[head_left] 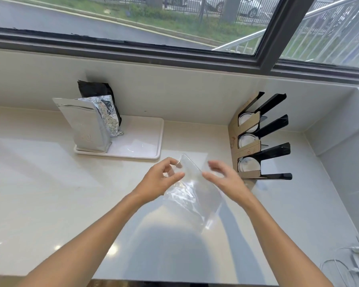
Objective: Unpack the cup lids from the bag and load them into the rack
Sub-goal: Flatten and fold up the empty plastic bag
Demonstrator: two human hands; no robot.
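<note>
- The left hand [161,179] is pinching the crinkled, see-through plastic bag [195,191] above the pale desk [39,183].
- The right hand [222,177], fingers curled, is touching the bag's edge.
- White round cup lids [249,164] are sitting in the black-and-cardboard rack [261,137].

Pouches [93,123] on tray [141,146], left rear; rack [261,137] right, lids [249,165] inside; bag [195,195] front centre.

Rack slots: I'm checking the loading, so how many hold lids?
3: the rack's top slot, middle slot and bottom slot each show white lids; stacked lids behind may be hidden.
</note>
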